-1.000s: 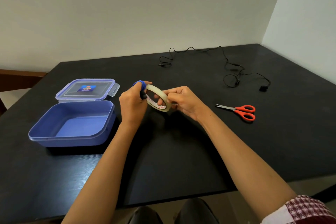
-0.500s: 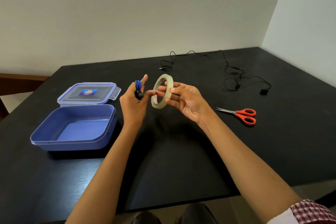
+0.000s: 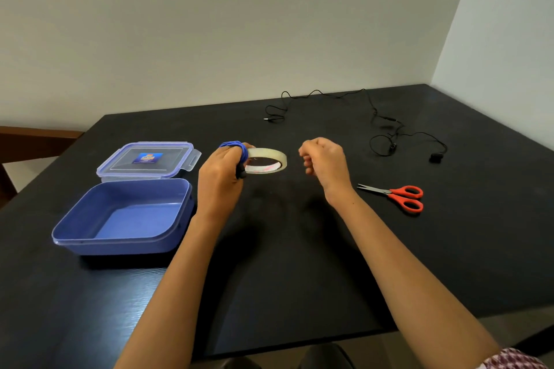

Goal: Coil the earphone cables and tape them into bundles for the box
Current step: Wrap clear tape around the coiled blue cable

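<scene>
Above a dark counter (image 3: 299,263), the left hand (image 3: 220,181) has its grip closed round a coiled blue cable (image 3: 233,144), a tape roll (image 3: 271,154) at its fingertips, an open box (image 3: 120,241) to its left, while the right hand (image 3: 326,165) curls beyond the roll, its grip unclear.

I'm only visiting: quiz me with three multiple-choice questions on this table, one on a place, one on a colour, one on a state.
1. The scissors lie: A on the floor; B on the table, right of the right hand; C on a chair.
2. The coil in the left hand is: A blue; B white; C green.
3. The box is: A shut; B open; C overturned.
Answers: B, they rest on the tabletop; A, its loops show blue; B, its lid lies behind it.
</scene>
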